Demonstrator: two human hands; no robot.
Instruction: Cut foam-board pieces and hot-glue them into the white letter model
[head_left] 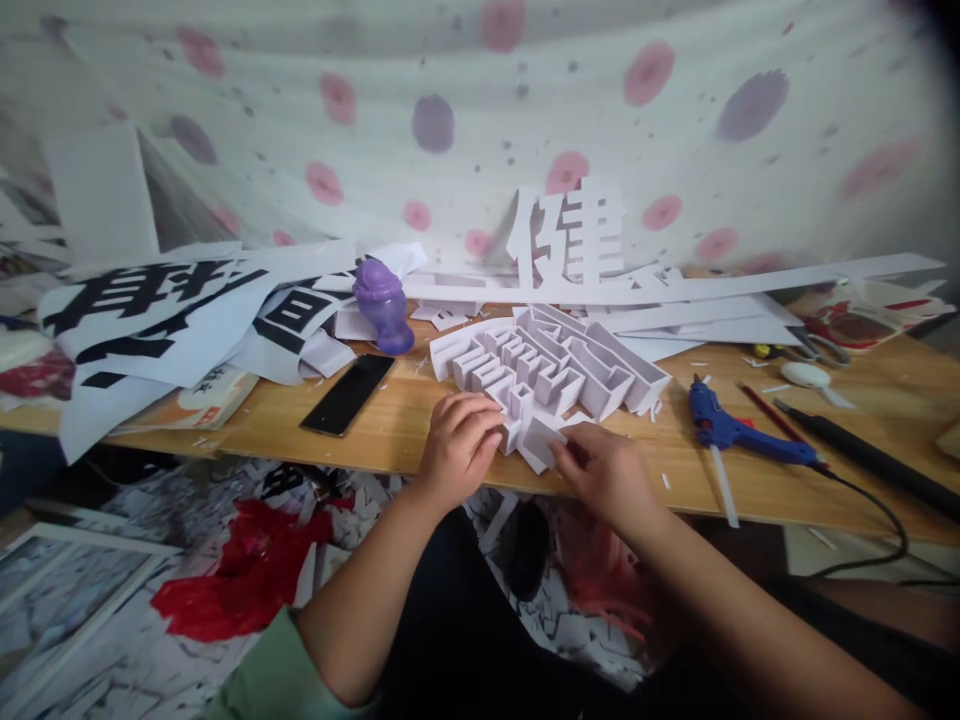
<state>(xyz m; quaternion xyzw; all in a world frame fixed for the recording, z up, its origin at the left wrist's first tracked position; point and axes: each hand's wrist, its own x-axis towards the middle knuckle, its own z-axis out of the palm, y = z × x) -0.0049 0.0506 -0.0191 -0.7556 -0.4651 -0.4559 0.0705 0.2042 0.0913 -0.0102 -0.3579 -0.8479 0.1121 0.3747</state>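
Note:
A white raised character built of thin board walls (551,365) lies on the table in front of me. My left hand (459,447) is at its near left edge, with bent fingers gripping the wall there. My right hand (606,470) pinches a small flat white strip (537,442) between thumb and fingers, held against the near end of the character. The palm hides part of the strip's right end. To the right lies a blue glue gun (739,428) with a white glue stick (724,488) beneath it.
A black phone (349,394), a purple bottle (383,308) and printed paper sheets (172,310) are on the left. Behind stands a white cut-out character (568,238) above a long white strip (675,290). Scissors (821,347) and a black rod-like tool (862,452) lie right. Paper scraps cover the floor.

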